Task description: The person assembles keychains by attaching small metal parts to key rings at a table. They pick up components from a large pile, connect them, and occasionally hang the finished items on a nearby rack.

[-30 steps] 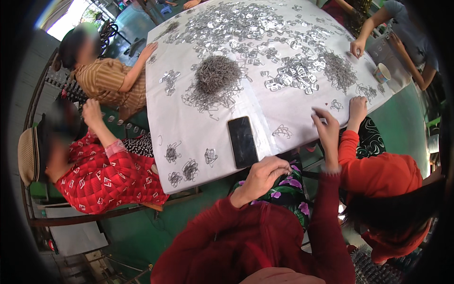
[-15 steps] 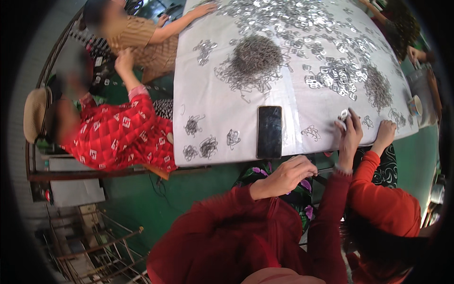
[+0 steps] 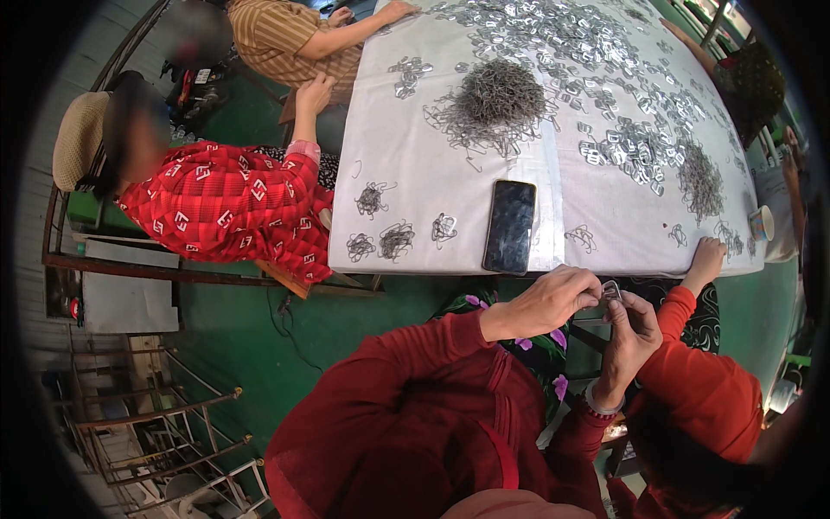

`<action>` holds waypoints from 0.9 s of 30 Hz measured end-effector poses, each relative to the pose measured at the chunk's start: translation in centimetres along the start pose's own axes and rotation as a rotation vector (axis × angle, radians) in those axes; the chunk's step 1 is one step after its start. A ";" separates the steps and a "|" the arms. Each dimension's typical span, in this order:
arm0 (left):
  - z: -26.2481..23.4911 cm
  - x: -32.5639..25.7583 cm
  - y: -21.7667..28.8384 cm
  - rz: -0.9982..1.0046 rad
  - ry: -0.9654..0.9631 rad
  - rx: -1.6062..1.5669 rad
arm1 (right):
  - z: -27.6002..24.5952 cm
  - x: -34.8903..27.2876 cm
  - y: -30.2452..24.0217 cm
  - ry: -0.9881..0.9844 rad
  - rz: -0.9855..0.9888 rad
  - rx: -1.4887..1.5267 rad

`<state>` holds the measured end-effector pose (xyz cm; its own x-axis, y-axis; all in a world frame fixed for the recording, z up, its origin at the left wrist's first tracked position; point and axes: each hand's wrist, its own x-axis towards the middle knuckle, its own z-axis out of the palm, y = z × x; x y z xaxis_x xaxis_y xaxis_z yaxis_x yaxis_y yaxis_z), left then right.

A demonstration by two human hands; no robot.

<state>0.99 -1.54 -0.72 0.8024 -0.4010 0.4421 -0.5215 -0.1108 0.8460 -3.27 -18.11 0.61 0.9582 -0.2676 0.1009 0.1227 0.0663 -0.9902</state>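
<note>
In front of the table's near edge, both of my hands come together at one small silver metal buckle (image 3: 611, 290). My right hand (image 3: 629, 342) pinches this buckle between thumb and fingers. My left hand (image 3: 553, 301) has its thumb and fingertips pressed together against the buckle's left side; whatever lies inside that pinch is too small to make out. Just beyond my hands, a few bent wire pieces (image 3: 581, 237) rest on the white-covered table (image 3: 415, 195). A black phone (image 3: 510, 227) lies flat near the edge.
A large heap of wire pieces (image 3: 501, 93) and many silver buckles (image 3: 635, 151) spread across the table. Small wire clusters (image 3: 396, 240) lie at the near left. A paper cup (image 3: 761, 223) stands at the right edge. Close on my right sits a co-worker in orange (image 3: 705, 381); others sit around.
My right hand has come back from above the table with the buckle and met my left hand. The view has shifted slightly.
</note>
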 end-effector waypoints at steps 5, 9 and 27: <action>0.7 -0.7 -0.5 -0.027 0.021 0.005 | 0.5 0.2 0.8 -0.007 -0.122 0.108; -1.9 -0.9 -1.9 -0.088 0.095 0.213 | 0.7 -0.1 1.0 -0.027 -0.044 0.203; -16.0 0.7 -13.6 -0.170 0.232 0.757 | 0.6 -0.2 -0.1 -0.055 0.090 0.062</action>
<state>13.36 14.25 -7.16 0.8847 -0.1339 0.4465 -0.3755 -0.7724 0.5123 -3.27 -17.47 0.70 0.9787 -0.2046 0.0185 0.0496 0.1479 -0.9878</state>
